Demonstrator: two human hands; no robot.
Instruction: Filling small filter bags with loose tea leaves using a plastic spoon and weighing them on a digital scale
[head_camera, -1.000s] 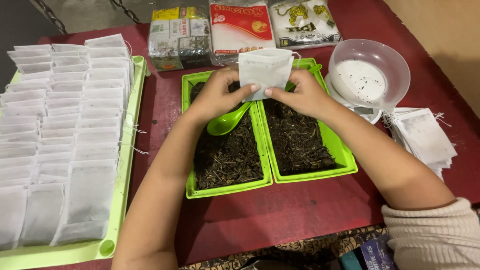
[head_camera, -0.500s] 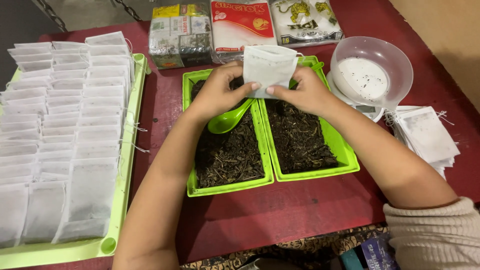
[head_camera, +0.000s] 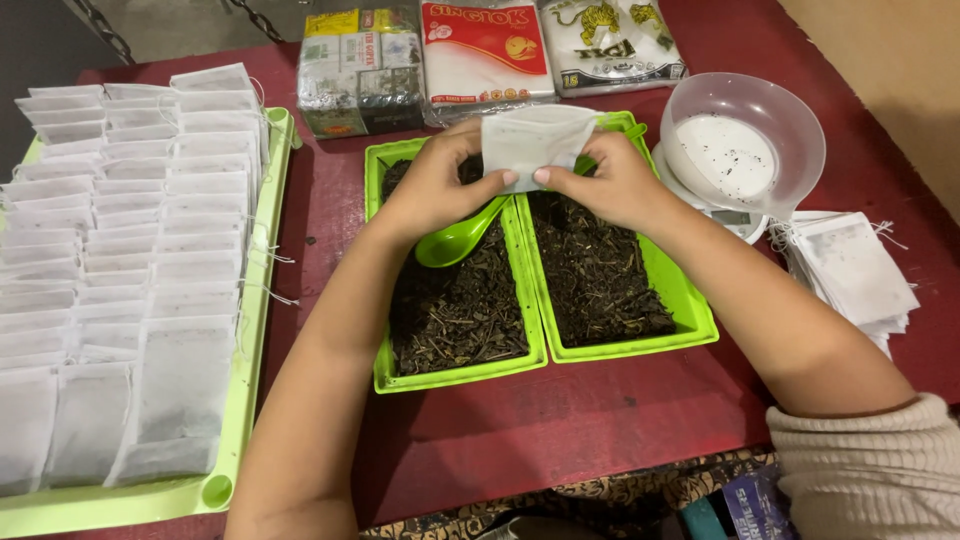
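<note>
Left hand (head_camera: 435, 190) and right hand (head_camera: 610, 185) pinching white filter bag (head_camera: 535, 145) by bottom corners, long axis crosswise, held above seam between two green trays (head_camera: 530, 300); both equally near.

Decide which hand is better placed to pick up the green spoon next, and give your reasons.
Probably the left hand: the green spoon lies just beneath it in the left tray. The right hand sits over the other tray, also holding the white bag.

Soft, even light falls from above, bright enough at centre frame. The upper left corner lies dim. Focus is sharp throughout, with faint glare on the clear bowl (head_camera: 742, 140) at upper right.
</note>
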